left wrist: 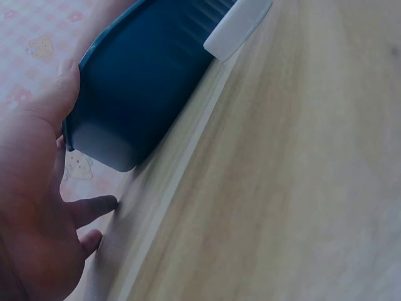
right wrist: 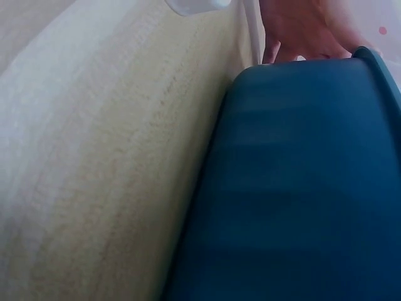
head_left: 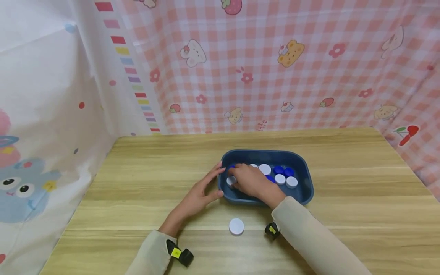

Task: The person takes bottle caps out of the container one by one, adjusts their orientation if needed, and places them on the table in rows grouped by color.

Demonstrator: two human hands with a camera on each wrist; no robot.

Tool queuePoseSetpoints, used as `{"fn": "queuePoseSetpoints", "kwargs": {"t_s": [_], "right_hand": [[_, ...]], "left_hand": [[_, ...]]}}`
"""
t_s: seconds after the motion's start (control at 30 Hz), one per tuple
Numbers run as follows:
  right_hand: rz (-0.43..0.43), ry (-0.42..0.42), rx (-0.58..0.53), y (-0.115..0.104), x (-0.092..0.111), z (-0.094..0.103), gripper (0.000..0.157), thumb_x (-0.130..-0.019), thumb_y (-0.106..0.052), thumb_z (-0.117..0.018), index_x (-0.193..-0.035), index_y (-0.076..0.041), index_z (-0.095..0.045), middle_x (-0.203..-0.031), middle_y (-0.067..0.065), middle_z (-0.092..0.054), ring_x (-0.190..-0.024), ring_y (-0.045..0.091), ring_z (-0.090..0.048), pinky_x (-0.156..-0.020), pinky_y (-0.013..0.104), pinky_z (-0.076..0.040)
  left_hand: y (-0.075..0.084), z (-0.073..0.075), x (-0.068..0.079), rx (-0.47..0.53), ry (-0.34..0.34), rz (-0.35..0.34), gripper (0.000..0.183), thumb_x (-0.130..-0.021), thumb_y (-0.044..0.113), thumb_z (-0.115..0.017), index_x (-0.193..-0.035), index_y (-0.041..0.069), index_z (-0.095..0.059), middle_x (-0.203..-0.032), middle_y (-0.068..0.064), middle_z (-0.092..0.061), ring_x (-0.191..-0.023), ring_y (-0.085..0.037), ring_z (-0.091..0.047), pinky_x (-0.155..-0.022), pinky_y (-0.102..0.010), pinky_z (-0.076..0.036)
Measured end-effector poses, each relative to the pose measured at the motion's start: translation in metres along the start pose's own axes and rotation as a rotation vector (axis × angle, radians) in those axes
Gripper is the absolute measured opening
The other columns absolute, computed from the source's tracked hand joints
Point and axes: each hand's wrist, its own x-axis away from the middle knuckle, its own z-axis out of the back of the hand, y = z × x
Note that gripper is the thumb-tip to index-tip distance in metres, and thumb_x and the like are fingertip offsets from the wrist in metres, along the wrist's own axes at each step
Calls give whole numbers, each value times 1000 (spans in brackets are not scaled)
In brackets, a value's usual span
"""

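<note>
A dark blue plastic tray [head_left: 307,191] stands on the wooden table, holding several round white and blue caps. My left hand [head_left: 197,196] is at its left end, fingers fairly straight and spread, with the thumb on the rim in the left wrist view. Inside the tray, my right hand [head_left: 252,179] reaches down at the left side, index finger and thumb bent around a white cap [head_left: 231,181]. A blue cap [head_left: 232,167] lies just behind those fingertips. In the right wrist view the tray wall hides the right fingers. One white cap [head_left: 236,226] lies on the table in front.
Toward the tray's right half sit more white caps [head_left: 291,182] and blue caps [head_left: 288,172]. The wooden table [head_left: 357,183] extends on both sides. A pink checked cloth [head_left: 220,88] hangs behind it, and a white printed cloth [head_left: 48,95] at the left.
</note>
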Motion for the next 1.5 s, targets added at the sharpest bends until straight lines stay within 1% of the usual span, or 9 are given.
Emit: {"fn": "queuePoseSetpoints", "kwargs": {"t_s": [0.2, 0.4, 0.53, 0.67, 0.8, 0.93, 1.1, 1.3, 1.5], "right_hand": [[7, 9, 6, -1, 1, 1, 27, -86, -20, -73, -110, -10, -68, -102, 8, -65, -89, 25, -63, -71, 43, -54], [16, 6, 17, -1, 3, 3, 29, -84, -21, -74, -109, -8, -67, -101, 7, -65, -87, 24, -63, -69, 41, -54], [30, 8, 20, -2, 8, 10, 30, -85, -22, -74, -110, -8, -67, -102, 8, -65, -87, 23, -63, -72, 40, -54], [36, 17, 26, -4, 15, 22, 31, -85, -23, -74, -112, -8, -67, -101, 7, -64, -84, 21, -62, -72, 37, -54], [28, 28, 41, -6, 24, 32, 32, -86, -25, -73, -113, -9, -67, -101, 6, -64, -82, 20, -62, -72, 36, -55], [31, 49, 56, -7, 35, 40, 34, -85, -28, -73, -113, -9, -67, -101, 5, -64, -81, 18, -62, -73, 36, -55], [61, 86, 76, -9, 52, 49, 34, -85, -31, -74, -112, -10, -67, -99, 3, -64, -80, 16, -62, -71, 34, -55], [103, 107, 109, -12, 72, 58, 36, -84, -31, -75, -111, -10, -66, -97, 3, -63, -81, 18, -62, -67, 35, -56], [134, 159, 120, -17, 91, 62, 33, -83, -31, -75, -106, -9, -66, -92, 2, -62, -76, 16, -60, -64, 31, -53]], "left_hand": [[-1, 0, 1, 0, 4, -2, 59, -94, 7, -61, -147, 7, -35, -158, -5, -19, -144, -18, -15, -114, -45, -16], [-1, 0, 1, 1, 2, -1, 59, -94, 8, -61, -147, 7, -35, -158, -5, -19, -144, -18, -15, -114, -45, -16], [-1, 0, 1, -1, 4, 2, 59, -94, 8, -61, -147, 7, -35, -158, -4, -19, -144, -17, -15, -114, -44, -16], [-1, -1, 1, 0, 3, 10, 59, -94, 8, -61, -147, 8, -35, -158, -4, -19, -144, -17, -15, -114, -45, -16], [-1, -1, 0, -1, -2, 18, 59, -94, 8, -60, -148, 8, -35, -158, -4, -18, -144, -18, -15, -114, -46, -16], [-1, -1, 0, -6, 0, 10, 59, -94, 8, -61, -147, 7, -35, -158, -5, -18, -144, -20, -15, -114, -47, -16], [-2, -1, 0, -5, 5, 13, 59, -93, 6, -62, -146, 5, -36, -158, -6, -19, -144, -22, -16, -113, -49, -17], [-1, -1, 1, -11, 5, 28, 59, -94, 10, -62, -147, 8, -36, -158, -4, -19, -144, -19, -15, -114, -47, -16], [-1, -2, 1, -13, 11, 25, 59, -94, 11, -62, -147, 8, -36, -158, -3, -18, -144, -17, -15, -114, -46, -16]]}}
